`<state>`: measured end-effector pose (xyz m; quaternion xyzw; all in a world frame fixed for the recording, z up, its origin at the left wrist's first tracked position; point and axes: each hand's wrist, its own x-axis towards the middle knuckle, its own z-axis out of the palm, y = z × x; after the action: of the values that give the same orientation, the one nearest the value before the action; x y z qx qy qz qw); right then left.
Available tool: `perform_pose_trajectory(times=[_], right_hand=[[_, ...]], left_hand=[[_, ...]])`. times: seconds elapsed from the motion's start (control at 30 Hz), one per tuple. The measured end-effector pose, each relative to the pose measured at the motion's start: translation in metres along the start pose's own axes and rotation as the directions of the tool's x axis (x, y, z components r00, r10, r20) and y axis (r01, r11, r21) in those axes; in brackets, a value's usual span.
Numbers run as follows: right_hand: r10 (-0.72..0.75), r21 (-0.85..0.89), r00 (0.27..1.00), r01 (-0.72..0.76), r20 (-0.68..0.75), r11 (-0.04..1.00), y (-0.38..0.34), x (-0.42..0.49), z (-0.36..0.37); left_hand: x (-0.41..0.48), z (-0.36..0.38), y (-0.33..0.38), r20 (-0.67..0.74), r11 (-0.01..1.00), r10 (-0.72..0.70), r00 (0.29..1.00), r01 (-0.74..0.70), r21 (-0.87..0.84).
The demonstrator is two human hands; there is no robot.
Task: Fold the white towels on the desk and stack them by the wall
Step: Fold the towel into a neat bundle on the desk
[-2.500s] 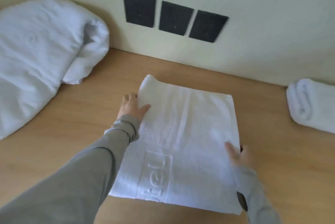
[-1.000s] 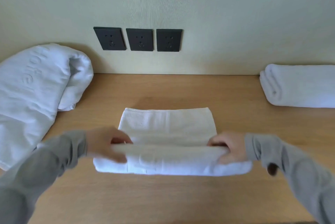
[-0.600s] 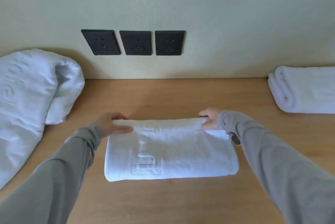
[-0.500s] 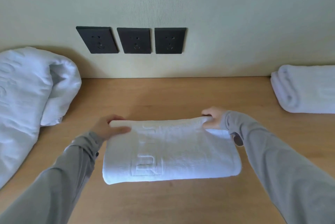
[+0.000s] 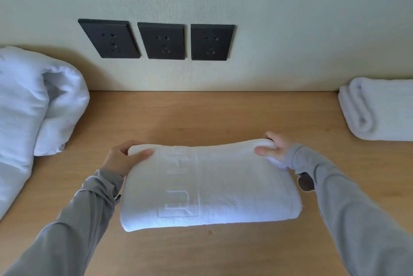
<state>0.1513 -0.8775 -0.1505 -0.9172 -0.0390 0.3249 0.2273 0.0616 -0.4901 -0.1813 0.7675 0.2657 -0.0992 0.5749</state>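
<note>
Head view is showing both my hands working at the far edge of the white terry towel with the embossed logo (image 5: 210, 186). It is lying folded in the middle of the light wooden desk (image 5: 201, 115), well short of the pale wall (image 5: 279, 30). My left hand (image 5: 121, 157) is pinching the far left corner of the top layer, thumb on top and fingers curled underneath. My right hand (image 5: 273, 149) is pinching the far right corner in much the same way.

I am judging that I am finishing a fold. The upper layer is going over toward the wall side, and the edge between my hands is bowing up a little rather than lying flat. From this angle I am not able to tell whether that edge is lining up with the layer beneath, since the towel itself is hiding it.

The next move is calling for me to lower the edge, square both corners, let go and press the bundle flat. After that, I am expecting to carry it to the neatly folded white towel (image 5: 380, 108) sitting against the wall at the right end of the desk, which I am taking for the start of the stack. The loose, bulky heap of white towelling (image 5: 33, 108) at the left is looking unfolded, so I am reckoning the task is only partway done.
</note>
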Motion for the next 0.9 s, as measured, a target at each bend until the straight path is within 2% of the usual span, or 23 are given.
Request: perform_pose_trajectory(times=[0.1, 0.17, 0.2, 0.27, 0.33, 0.4, 0.43, 0.5, 0.53, 0.57, 0.67, 0.77, 0.9], right_hand=[[0.053, 0.001, 0.999, -0.053, 0.001, 0.999, 0.0, 0.005, 0.003], [0.091, -0.01, 0.996, -0.091, -0.008, 0.996, 0.0, 0.008, 0.007], [0.106, -0.014, 0.994, -0.107, -0.012, 0.994, -0.002, 0.008, 0.008], [0.15, -0.001, 0.988, -0.15, -0.035, 0.989, -0.009, 0.005, 0.009], [0.225, -0.083, 0.962, -0.24, -0.157, 0.967, -0.022, -0.005, 0.013], [0.197, -0.275, 0.908, -0.31, -0.37, 0.91, -0.045, -0.023, 0.024], [0.091, -0.33, 0.884, -0.265, -0.458, 0.906, -0.058, -0.032, 0.036], [-0.217, -0.404, 0.811, -0.026, -0.544, 0.914, -0.084, -0.049, 0.07], [-0.348, -0.466, 0.782, 0.085, -0.516, 0.881, -0.092, -0.055, 0.087], [-0.417, -0.52, 0.789, 0.147, -0.451, 0.842, -0.098, -0.06, 0.101], [-0.376, -0.546, 0.874, 0.162, -0.307, 0.822, -0.09, -0.06, 0.123], [-0.345, -0.529, 0.894, 0.152, -0.287, 0.835, -0.077, -0.05, 0.133], [-0.337, -0.511, 0.913, 0.183, -0.228, 0.84, -0.075, -0.042, 0.133]], left_hand=[[0.0, 0.002, 0.004, -0.016, 0.999, 0.033, 0.999, -0.032, 0.031], [-0.002, 0.005, 0.012, -0.036, 0.986, 0.032, 0.999, -0.025, 0.162], [-0.004, 0.005, 0.018, -0.048, 0.959, 0.033, 0.998, -0.019, 0.283], [-0.016, 0.006, 0.034, -0.083, 0.804, 0.133, 0.988, -0.059, 0.592], [-0.038, 0.019, 0.05, -0.057, 0.547, 0.376, 0.925, -0.172, 0.819], [-0.07, 0.054, 0.054, 0.121, 0.339, 0.564, 0.817, -0.363, 0.868], [-0.083, 0.074, 0.052, 0.223, 0.283, 0.578, 0.785, -0.449, 0.847], [-0.095, 0.106, 0.046, 0.344, 0.26, 0.432, 0.834, -0.481, 0.837], [-0.093, 0.115, 0.037, 0.353, 0.244, 0.379, 0.855, -0.46, 0.853], [-0.088, 0.119, 0.027, 0.348, 0.227, 0.346, 0.871, -0.438, 0.87], [-0.075, 0.122, 0.008, 0.341, 0.179, 0.361, 0.868, -0.423, 0.888], [-0.07, 0.125, 0.003, 0.33, 0.184, 0.354, 0.875, -0.411, 0.893], [-0.064, 0.119, 0.008, 0.395, 0.213, 0.358, 0.846, -0.486, 0.848]])
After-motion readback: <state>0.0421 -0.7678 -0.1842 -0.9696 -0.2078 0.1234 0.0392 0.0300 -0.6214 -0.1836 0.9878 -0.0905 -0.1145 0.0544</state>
